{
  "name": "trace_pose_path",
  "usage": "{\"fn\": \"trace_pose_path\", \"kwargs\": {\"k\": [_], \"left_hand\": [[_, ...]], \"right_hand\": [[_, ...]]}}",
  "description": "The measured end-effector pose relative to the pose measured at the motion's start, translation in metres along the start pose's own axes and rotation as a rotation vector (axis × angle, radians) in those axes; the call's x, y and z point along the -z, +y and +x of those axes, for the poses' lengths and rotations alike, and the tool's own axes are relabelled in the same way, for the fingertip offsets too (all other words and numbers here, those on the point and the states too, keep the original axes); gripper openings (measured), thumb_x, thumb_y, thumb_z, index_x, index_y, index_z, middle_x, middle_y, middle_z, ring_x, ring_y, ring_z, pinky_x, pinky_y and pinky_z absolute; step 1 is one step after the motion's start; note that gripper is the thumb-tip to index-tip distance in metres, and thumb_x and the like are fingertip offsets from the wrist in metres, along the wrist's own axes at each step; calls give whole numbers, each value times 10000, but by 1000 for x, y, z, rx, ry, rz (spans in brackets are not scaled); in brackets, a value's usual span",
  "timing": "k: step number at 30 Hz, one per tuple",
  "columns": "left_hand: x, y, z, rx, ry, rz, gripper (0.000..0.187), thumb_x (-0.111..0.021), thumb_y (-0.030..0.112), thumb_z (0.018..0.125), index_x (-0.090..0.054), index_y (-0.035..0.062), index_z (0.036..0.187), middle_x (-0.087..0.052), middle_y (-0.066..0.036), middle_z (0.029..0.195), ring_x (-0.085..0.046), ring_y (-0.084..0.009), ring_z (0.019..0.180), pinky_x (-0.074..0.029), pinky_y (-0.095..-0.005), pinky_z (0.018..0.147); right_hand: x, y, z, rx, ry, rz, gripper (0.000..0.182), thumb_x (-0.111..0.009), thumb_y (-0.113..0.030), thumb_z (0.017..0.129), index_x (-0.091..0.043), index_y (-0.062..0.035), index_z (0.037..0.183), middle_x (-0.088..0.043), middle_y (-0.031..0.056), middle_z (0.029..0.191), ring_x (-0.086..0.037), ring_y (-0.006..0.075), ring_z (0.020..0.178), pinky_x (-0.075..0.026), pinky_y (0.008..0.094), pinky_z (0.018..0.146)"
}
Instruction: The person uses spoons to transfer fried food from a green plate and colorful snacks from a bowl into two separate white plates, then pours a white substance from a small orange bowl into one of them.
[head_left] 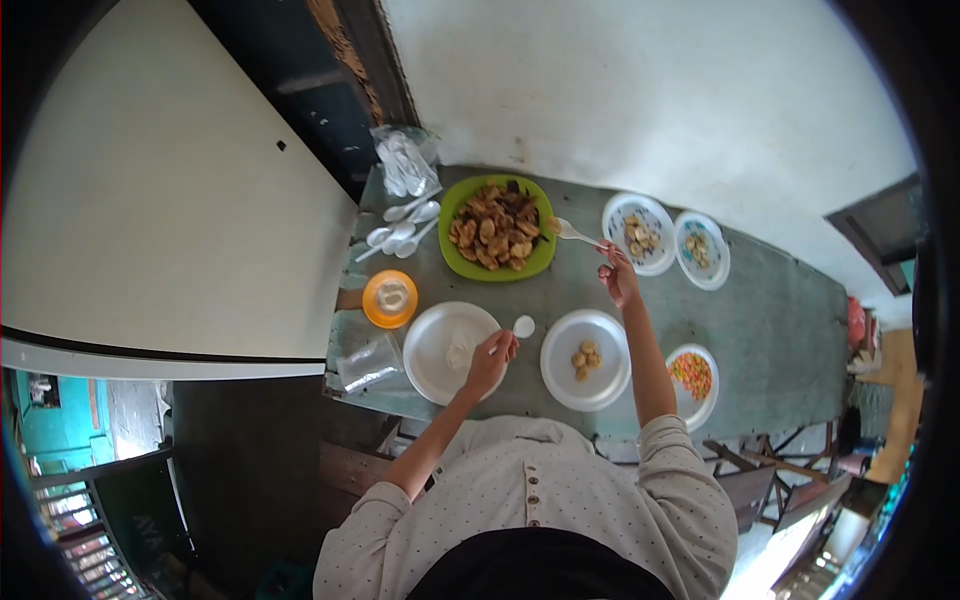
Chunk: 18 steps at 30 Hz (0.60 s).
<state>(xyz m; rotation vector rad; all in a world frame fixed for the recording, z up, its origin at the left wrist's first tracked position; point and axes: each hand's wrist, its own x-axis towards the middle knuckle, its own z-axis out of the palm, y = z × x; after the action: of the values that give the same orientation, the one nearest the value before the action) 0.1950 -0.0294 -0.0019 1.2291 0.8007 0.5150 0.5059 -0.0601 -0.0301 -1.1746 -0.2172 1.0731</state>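
My left hand (492, 358) is closed on a white spoon (524, 326), over the right side of a white plate (425, 350) that holds a white substance (461, 350). My right hand (619, 277) grips a second white plastic utensil (578, 235), whose tip has a brownish piece on it. That tip is beside the right rim of a green plate (463, 266) heaped with brown fried pieces (494, 226). Between my forearms, a white plate (600, 385) bears several small pale-brown pieces (586, 358).
Several white spoons (400, 232) and a plastic bag (407, 162) lie at the back left, above an orange bowl (371, 300) and a clear packet (370, 364). Two patterned plates (656, 262) (712, 276) stand back right. A plate (703, 410) of colourful bits is front right.
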Motion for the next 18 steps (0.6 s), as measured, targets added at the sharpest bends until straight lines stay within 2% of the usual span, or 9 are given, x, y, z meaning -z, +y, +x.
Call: {"fn": "trace_pose_path", "kwargs": {"k": [1, 5, 10, 16, 18], "left_hand": [[-2, 1, -3, 20, -17, -4, 294, -398, 251, 918, -530, 42, 759, -474, 11, 633, -438, -47, 592, -360, -191, 544], [-14, -6, -16, 8, -98, 1, 290, -404, 251, 914, -538, 41, 766, -482, 13, 627, -443, -47, 585, -363, -190, 536], [-25, -19, -31, 32, -168, 22, 292, -405, 253, 912, -543, 40, 769, -488, 12, 613, -445, -49, 565, -362, -190, 521], [-27, -24, -43, 28, -201, 81, 293, -408, 256, 910, -552, 41, 772, -502, 4, 614, -450, -51, 558, -363, -190, 515], [-28, -25, -46, 5, -215, 87, 297, -407, 256, 911, -553, 41, 767, -505, 4, 615, -455, -50, 559, -365, -191, 516]], "right_hand": [[14, -1, -20, -25, 22, 4, 348, -475, -299, 878, -475, -54, 1125, -559, 53, 1023, -453, 70, 495, -375, 178, 460], [68, 9, -108, -45, 90, -68, 346, -484, -304, 873, -485, -45, 1103, -572, 56, 1001, -457, 62, 494, -376, 167, 455], [102, 43, -201, -59, 243, -83, 322, -477, -301, 876, -504, -51, 1077, -591, 45, 970, -477, 59, 482, -382, 162, 434], [100, 71, -240, -31, 339, -103, 282, -482, -298, 874, -540, -85, 1050, -600, 36, 988, -488, 45, 474, -393, 156, 441], [97, 78, -242, -5, 391, -134, 280, -458, -276, 889, -528, -86, 1082, -586, 53, 1022, -497, 57, 478, -392, 158, 446]]}}
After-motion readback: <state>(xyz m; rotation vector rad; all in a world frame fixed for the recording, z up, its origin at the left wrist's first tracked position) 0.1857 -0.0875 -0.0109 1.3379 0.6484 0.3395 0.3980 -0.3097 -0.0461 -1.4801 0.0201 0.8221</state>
